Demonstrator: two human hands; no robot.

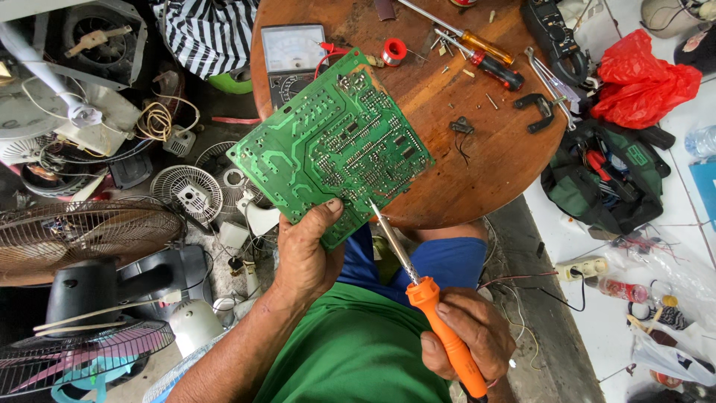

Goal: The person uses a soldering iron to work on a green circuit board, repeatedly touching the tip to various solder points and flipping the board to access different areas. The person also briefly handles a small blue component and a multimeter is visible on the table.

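A right hand (468, 336) closes its fingers (447, 317) around the orange handle of a soldering iron (418, 283), its metal tip resting at the near edge of a green circuit board (332, 145). The left hand (306, 254) grips that board by its lower corner, thumb on top, holding it tilted, solder side up, over the edge of a round wooden surface (477, 164). The work appears to be at the point of touching a joint; the next move would call for a steady tip on one small pad. Beyond lie a solder spool (393, 51), two screwdrivers (488, 63), an analogue meter (292, 56) and a red plastic bag (641, 78). Fan grilles (82, 231) crowd the floor at left.
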